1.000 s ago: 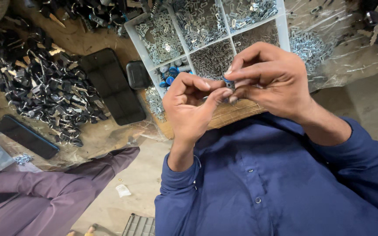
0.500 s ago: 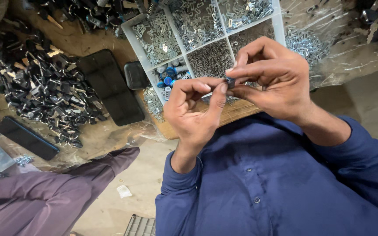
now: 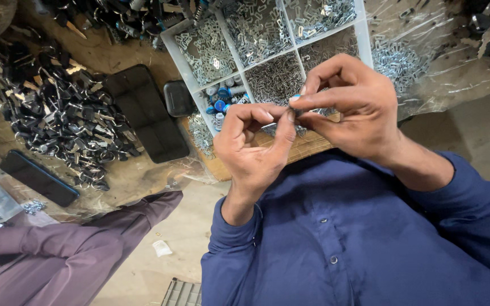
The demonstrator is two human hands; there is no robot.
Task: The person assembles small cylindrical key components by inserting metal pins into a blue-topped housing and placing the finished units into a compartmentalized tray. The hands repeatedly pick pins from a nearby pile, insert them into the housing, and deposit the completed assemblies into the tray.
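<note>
Two hands meet at chest height: the left hand [image 3: 253,144] and right hand [image 3: 350,105] pinch one small dark part [image 3: 292,111], mostly hidden by fingertips. Beyond, one white divided tray [image 3: 181,55] holds uncountable metal bits, its far edge cut off.

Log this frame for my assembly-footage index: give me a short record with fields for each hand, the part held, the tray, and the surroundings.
left hand: pinches small part with right hand
right hand: fingertips meet the left's
small part: tiny, dark, mostly hidden by fingers
divided tray: white, compartments of small silver metal pieces, one with blue-capped bits
black parts pile: left of tray
dark flat case: between pile and tray
another person's sleeve: purple, lower left
</note>
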